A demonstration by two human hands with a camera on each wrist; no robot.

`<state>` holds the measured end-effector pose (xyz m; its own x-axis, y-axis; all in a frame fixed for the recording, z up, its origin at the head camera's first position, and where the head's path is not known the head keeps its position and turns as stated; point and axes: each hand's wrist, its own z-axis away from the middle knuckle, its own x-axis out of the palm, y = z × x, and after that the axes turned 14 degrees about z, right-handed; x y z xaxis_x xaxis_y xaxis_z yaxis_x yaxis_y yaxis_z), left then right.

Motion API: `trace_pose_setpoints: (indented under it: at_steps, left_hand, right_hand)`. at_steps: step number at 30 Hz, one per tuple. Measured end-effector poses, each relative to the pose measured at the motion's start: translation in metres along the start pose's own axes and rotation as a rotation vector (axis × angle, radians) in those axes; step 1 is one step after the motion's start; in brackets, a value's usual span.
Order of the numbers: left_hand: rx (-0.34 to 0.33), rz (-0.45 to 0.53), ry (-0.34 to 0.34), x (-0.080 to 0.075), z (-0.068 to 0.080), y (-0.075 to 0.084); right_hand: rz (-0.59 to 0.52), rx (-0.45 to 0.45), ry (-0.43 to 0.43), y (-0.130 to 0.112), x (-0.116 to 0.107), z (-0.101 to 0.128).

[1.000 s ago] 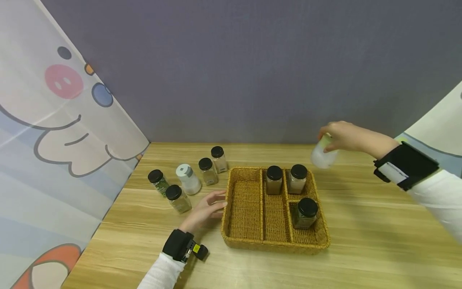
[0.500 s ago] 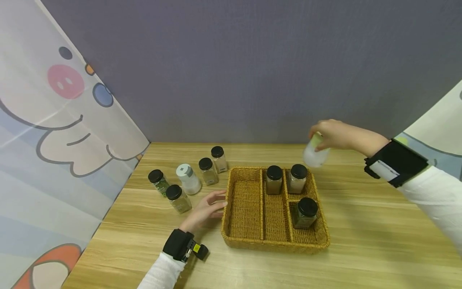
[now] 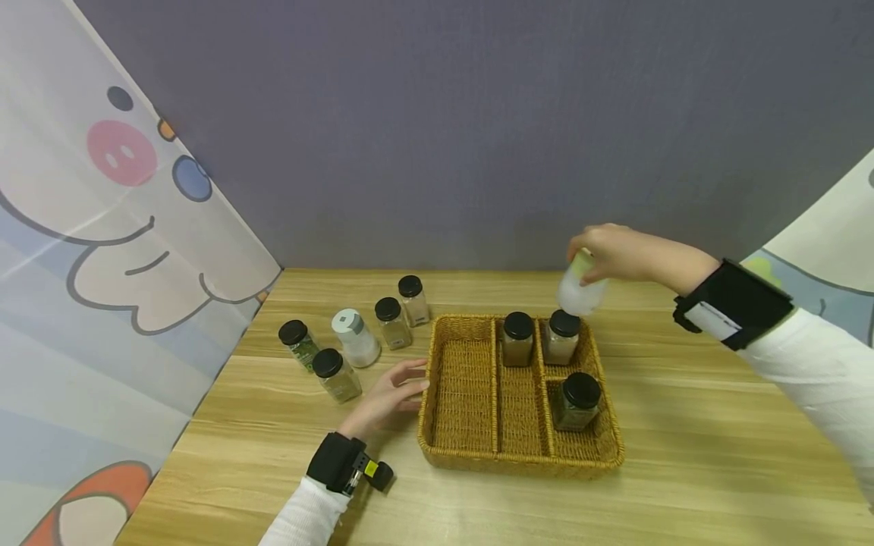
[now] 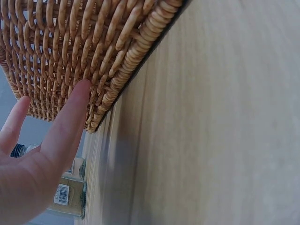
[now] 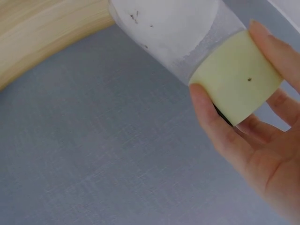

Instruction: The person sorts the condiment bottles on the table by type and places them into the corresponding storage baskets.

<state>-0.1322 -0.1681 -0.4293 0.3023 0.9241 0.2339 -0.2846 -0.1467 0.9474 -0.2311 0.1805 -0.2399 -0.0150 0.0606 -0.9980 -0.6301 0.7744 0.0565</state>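
Note:
My right hand [image 3: 614, 252] grips a seasoning shaker [image 3: 579, 293] by its pale yellow-green cap [image 5: 238, 77]. White powder shows through the shaker's clear body, which is tilted in the air just behind the wicker basket [image 3: 460, 460]. The fingers of my left hand [image 3: 388, 398] rest against the basket's left side, and in the left wrist view the fingertips [image 4: 82, 86] meet the weave. Inside the basket stand three black-lidded spice jars: a brown one [image 3: 517, 345] in the middle compartment, a pale one [image 3: 561, 345] at back right and a dark green one [image 3: 576, 409] at front right.
Left of the basket, several containers stand on the wooden table [image 3: 717, 425]: a white-capped shaker [image 3: 358, 341], a green herb jar [image 3: 300, 346] and black-lidded spice jars [image 3: 339, 379]. A grey panel [image 3: 478, 136] rises behind the table, and a cartoon curtain [image 3: 102, 303] hangs at left.
My right hand has moved left with the shaker, from beyond the basket's back right corner to behind the pale jar. My left hand has stayed at the basket's side.

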Motion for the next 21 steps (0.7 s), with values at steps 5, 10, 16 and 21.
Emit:
trace_pose_setpoints:
  at_steps: [5,10,16,21]
  left_hand:
    - [-0.004,-0.001,0.002,0.004,0.003,0.005]
    - [0.006,0.013,0.004,-0.004,-0.003,-0.007]
    - [0.005,0.019,0.008,-0.007,-0.005,-0.011]
    - [0.008,0.012,0.008,-0.007,-0.006,-0.013]
  right_hand:
    - [0.005,-0.025,0.006,-0.005,-0.001,-0.002]
    - [0.007,-0.046,0.019,-0.013,-0.004,-0.006]
    - [0.004,-0.066,0.003,-0.021,-0.005,-0.011]
    - [-0.022,-0.069,-0.016,-0.029,-0.007,-0.014]
